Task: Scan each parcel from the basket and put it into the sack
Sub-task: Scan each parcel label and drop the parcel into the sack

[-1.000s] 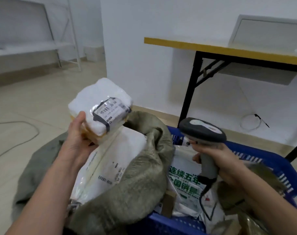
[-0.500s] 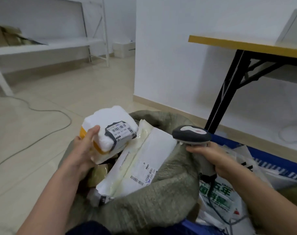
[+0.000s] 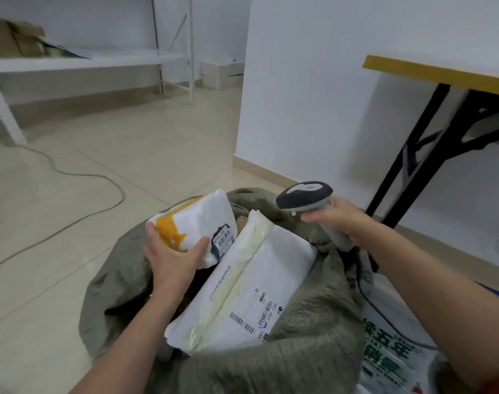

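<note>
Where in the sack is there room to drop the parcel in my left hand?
The dark gap between the left rim of the sack and the big white mailer, under the parcel and your left hand, looks open. The middle and right are crowded: the mailer fills them, and your right hand holds the scanner there.

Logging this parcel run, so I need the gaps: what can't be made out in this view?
- Head view: label on the small parcel, too small and blurred to read.
- Head view: sack contents, hidden under the flat parcel and left hand.
- Head view: scanner trigger, covered by the right hand.
- Head view: green-printed bag, cut off by the bottom edge.
</note>
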